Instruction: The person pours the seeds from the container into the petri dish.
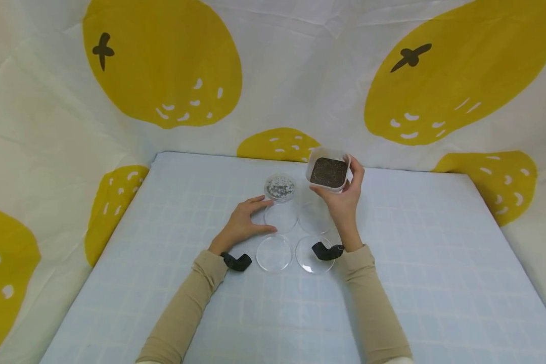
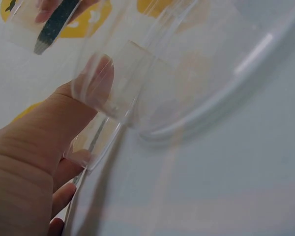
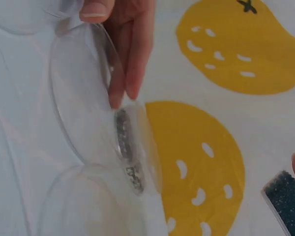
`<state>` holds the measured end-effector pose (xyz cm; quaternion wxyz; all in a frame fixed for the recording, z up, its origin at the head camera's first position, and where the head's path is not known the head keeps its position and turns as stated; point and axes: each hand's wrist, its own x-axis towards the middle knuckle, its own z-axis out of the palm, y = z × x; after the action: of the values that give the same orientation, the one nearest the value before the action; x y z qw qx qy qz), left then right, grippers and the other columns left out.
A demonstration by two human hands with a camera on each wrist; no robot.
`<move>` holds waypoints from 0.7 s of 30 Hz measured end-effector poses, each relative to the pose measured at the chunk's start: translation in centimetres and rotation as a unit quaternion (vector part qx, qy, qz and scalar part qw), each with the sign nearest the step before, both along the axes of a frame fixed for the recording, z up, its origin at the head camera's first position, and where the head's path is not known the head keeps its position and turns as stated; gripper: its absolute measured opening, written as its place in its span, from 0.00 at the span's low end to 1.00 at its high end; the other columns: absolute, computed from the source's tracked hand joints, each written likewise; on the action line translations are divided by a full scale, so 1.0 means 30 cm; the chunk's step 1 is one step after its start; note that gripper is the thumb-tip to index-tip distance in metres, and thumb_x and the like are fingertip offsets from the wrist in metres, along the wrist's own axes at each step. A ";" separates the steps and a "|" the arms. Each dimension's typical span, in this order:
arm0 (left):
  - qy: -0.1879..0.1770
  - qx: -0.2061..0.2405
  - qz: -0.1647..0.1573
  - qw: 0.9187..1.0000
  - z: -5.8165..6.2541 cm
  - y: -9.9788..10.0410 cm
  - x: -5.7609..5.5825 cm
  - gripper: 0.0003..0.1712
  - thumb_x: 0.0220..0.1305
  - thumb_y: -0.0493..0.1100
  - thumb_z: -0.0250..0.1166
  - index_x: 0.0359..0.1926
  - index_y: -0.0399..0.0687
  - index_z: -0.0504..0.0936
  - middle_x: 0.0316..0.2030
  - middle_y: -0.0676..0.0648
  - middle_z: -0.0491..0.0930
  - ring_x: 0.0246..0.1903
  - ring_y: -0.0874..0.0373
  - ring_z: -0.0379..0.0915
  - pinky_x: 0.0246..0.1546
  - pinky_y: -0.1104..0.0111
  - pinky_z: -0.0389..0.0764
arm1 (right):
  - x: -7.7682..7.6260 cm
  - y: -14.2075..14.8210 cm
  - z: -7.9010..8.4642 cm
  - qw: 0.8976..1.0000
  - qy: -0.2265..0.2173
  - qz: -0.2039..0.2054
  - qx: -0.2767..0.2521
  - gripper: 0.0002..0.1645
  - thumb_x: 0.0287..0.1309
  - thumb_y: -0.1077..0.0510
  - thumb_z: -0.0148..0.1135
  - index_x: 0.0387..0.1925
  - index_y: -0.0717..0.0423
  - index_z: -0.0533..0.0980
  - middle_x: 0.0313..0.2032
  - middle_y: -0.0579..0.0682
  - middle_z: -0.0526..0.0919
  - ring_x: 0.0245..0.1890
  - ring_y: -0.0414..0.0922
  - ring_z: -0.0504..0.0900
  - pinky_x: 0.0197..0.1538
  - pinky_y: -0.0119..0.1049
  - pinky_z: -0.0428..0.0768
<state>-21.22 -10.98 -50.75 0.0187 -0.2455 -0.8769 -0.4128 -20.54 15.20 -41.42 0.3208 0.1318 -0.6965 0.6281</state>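
Observation:
My left hand (image 1: 244,218) grips a clear petri dish (image 1: 280,217) on the table, thumb at the near side and fingers at the far side. In the left wrist view the thumb (image 2: 101,81) shows against a clear rim. Up to the right, my right hand (image 1: 345,199) holds a translucent square tub (image 1: 320,153) above the table, tilted toward the viewer. Dark granular material (image 1: 329,173) lies in it. Just beyond the left fingers sits a petri dish (image 1: 279,187) with white and dark bits. The right wrist view shows the tub's dark granules (image 3: 287,201) at its edge.
Another clear petri dish (image 1: 314,218) lies right of the gripped one. Nearer stand two more, a left dish (image 1: 274,253) and a right dish (image 1: 307,263) partly behind the right wrist's black camera. A pale checked cloth (image 1: 437,283) covers the table; a lemon-printed curtain (image 1: 296,76) hangs behind.

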 end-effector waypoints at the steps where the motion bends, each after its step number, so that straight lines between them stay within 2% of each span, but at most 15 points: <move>1: -0.002 -0.003 0.001 1.000 0.001 0.001 0.000 0.44 0.39 0.67 0.73 0.60 0.58 0.75 0.64 0.45 0.67 0.65 0.50 0.59 0.65 0.52 0.60 | 0.000 -0.005 -0.007 1.000 0.005 -0.004 0.005 0.56 0.29 0.71 0.78 0.63 0.66 0.58 0.62 0.62 0.59 0.64 0.53 0.58 0.61 0.47 0.68; 5: -0.009 -0.012 0.005 1.000 0.008 0.004 0.003 0.45 0.39 0.68 0.72 0.60 0.59 0.75 0.64 0.46 0.66 0.65 0.49 0.58 0.64 0.50 0.59 | 0.001 -0.014 -0.032 0.999 0.014 -0.016 0.033 0.57 0.28 0.70 0.79 0.64 0.64 0.60 0.62 0.55 0.62 0.62 0.53 0.60 0.57 0.47 0.70; 8: -0.012 -0.016 0.005 1.000 0.013 0.005 0.006 0.45 0.39 0.68 0.72 0.60 0.59 0.75 0.65 0.46 0.66 0.65 0.49 0.58 0.65 0.50 0.59 | -0.002 -0.014 -0.043 0.998 0.023 -0.018 0.054 0.57 0.26 0.72 0.79 0.63 0.63 0.62 0.61 0.54 0.63 0.61 0.51 0.61 0.57 0.47 0.70; 14: 0.000 -0.012 0.000 1.000 0.015 0.003 0.008 0.45 0.40 0.66 0.73 0.60 0.56 0.75 0.64 0.44 0.66 0.65 0.49 0.58 0.64 0.50 0.60 | -0.015 -0.011 -0.050 0.993 0.072 -0.022 0.094 0.54 0.22 0.73 0.80 0.58 0.68 0.65 0.58 0.64 0.66 0.61 0.50 0.62 0.65 0.45 0.62; 21: 0.014 -0.015 -0.001 1.000 0.010 0.005 0.006 0.45 0.41 0.68 0.71 0.60 0.56 0.75 0.64 0.44 0.66 0.64 0.48 0.59 0.63 0.48 0.60 | -0.020 -0.023 -0.045 0.985 0.111 -0.012 0.131 0.50 0.18 0.77 0.78 0.54 0.72 0.67 0.55 0.68 0.67 0.59 0.54 0.63 0.65 0.44 0.61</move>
<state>-21.05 -10.83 -50.45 0.0271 -0.2522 -0.8823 -0.3965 -21.13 14.50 -42.78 0.3838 0.2336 -0.7344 0.5087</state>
